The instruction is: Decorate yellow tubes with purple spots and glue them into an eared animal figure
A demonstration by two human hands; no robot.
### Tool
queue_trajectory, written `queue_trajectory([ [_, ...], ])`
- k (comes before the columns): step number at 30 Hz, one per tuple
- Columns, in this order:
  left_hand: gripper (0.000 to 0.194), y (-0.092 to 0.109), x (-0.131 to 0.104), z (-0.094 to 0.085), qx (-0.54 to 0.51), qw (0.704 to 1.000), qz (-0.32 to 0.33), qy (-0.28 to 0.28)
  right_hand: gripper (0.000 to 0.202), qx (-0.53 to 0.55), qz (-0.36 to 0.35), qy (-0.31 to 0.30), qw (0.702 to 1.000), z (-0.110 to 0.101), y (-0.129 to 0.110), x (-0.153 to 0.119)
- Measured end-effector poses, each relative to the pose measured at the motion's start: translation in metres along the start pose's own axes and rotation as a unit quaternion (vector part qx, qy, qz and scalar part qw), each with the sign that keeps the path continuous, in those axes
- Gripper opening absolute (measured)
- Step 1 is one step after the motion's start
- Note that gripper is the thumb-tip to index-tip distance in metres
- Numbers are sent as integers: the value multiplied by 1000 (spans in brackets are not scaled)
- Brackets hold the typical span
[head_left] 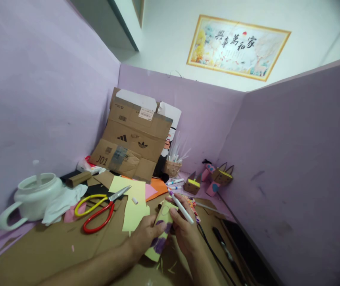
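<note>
Item under inspection: a yellow tube point(158, 245) with purple patches, at the centre of the working area, above the cardboard sheet point(68, 238) that covers the table. It is tilted, its far end towards one o'clock, which appears to present its upper face to the worker.

The marker point(182, 207) lies across the right hand, purple tip towards eleven o'clock and clear of the tube; this carry probably frees the thumb to steady the work. What appears to be its cap point(134, 200) lies on the yellow paper point(141, 190) at eleven o'clock, presumably kept within reach. Scissors point(119, 194) rest at ten o'clock, well apart from the hands.

Grip, left hand point(146, 234): closed around the tube's near half, thumb on top, fingers largely hidden. Grip, right hand point(184, 228): nearly closed, retaining the marker, thumb on the tube's far half; force cannot be determined.
</note>
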State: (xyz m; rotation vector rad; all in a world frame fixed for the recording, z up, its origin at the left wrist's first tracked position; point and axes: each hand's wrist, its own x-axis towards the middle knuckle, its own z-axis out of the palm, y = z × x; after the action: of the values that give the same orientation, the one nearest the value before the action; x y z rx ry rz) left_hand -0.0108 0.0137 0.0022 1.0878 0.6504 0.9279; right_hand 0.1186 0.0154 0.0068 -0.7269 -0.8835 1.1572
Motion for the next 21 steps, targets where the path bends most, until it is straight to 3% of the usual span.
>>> queue_trajectory([
  [21, 50, -2, 3, -2, 6, 1000, -23, 6, 42, 11, -1, -19, 1000, 3, -3, 0],
])
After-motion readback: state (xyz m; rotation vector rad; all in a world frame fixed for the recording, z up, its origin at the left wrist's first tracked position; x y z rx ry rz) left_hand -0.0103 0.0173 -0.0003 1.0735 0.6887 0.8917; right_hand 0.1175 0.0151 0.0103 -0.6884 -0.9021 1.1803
